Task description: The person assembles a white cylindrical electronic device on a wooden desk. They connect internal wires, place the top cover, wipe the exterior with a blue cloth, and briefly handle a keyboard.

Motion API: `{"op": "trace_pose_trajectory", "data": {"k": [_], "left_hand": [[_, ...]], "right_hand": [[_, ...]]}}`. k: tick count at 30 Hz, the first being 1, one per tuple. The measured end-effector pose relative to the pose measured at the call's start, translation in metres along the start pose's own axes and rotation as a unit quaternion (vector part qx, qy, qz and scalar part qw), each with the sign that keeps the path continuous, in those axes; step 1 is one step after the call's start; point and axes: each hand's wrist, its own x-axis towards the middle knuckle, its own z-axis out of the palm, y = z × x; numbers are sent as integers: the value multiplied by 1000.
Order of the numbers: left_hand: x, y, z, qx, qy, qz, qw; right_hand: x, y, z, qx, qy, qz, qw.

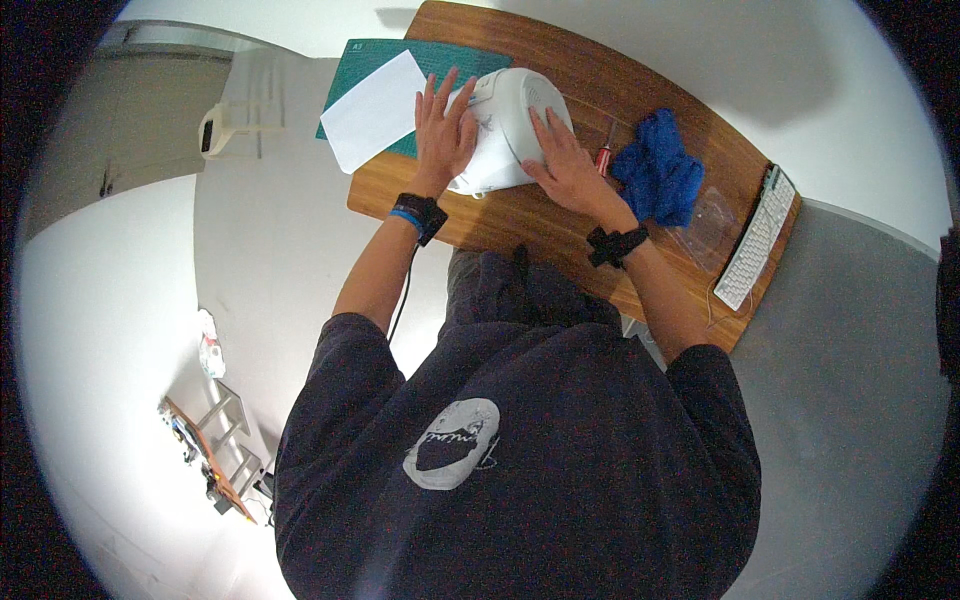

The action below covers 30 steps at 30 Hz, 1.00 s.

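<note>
Mid-handling here: the rounded white plastic appliance (503,130) sits, seemingly closed, at the brown wooden table (590,80)'s near left edge, left hand (445,140) over its left side, right hand (565,165) on its right, each grip spread apart (how much remains, I can't tell).

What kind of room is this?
It looks like a workroom or maybe an office, though I can't be sure. There's a wooden table with a green cutting mat and a white keyboard on it.
</note>
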Motion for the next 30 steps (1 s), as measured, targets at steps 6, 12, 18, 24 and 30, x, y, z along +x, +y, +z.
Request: {"op": "trace_pose_trajectory", "data": {"k": [6,12,18,24,30], "left_hand": [[-5,5,-15,-53,-124,165,977],[3,3,-17,-115,-134,142,974],[9,5,-13,-108,-88,110,984],[1,9,-11,-91,-53,88,990],[7,28,3,-57,-31,46,997]], "right_hand": [[4,-1,-1,-32,-8,-38,999],[6,-1,-12,6,-27,-64,998],[2,50,7,80,56,-33,995],[5,53,17,34,114,-49,992],[6,59,6,-2,126,-42,991]]}}
